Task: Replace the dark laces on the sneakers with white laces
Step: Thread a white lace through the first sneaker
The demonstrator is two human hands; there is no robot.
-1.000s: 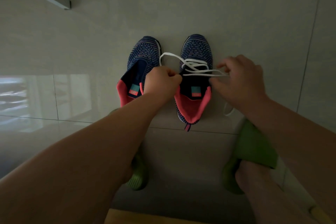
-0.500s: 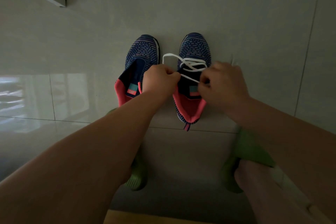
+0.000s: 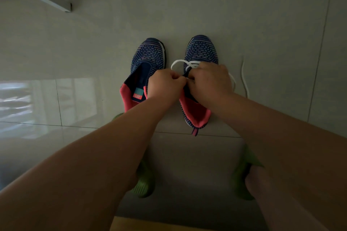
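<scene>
The white lace point(image 3: 177, 63) is threaded across the top of the right sneaker point(image 3: 201, 52), one loop arching out to the side toward the left sneaker point(image 3: 148, 56), and a loose tail point(image 3: 244, 77) trailing on the floor point(image 3: 262, 24) just beside the shoe. Both hands meet over the tongue of that right sneaker. The left hand point(image 3: 165, 85) has its fingers curled tight, thumb and fingertips pinching the lace near its middle. The right hand point(image 3: 210, 80) is bunched close against it, knuckles up, fingers folded down onto the lace where it crosses the eyelets. The left sneaker stands just beside, unlaced, pink lining showing. Nearer, the person's feet sit in green slippers point(image 3: 144, 184) on the pale tiles
</scene>
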